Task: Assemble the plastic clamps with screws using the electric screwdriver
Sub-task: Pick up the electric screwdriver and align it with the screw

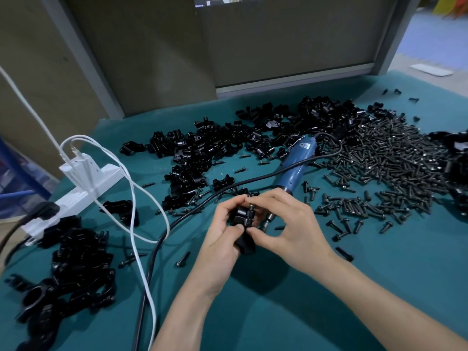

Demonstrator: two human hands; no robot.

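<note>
Fingers [228,208] (L hand [219,240], R hand [291,230]) on clamp [242,217]

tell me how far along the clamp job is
Done, it seems: a heap of joined clamps at the near left. In hand: the left hand and right hand hold one clamp, a screw standing in its top, not yet driven; the electric screwdriver lies unheld on the table. Left: large piles of loose clamp halves and screws behind.

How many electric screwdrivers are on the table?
1. The blue electric screwdriver lies on the table between the clamp pile and the screw pile; the piles could hide another.
</note>
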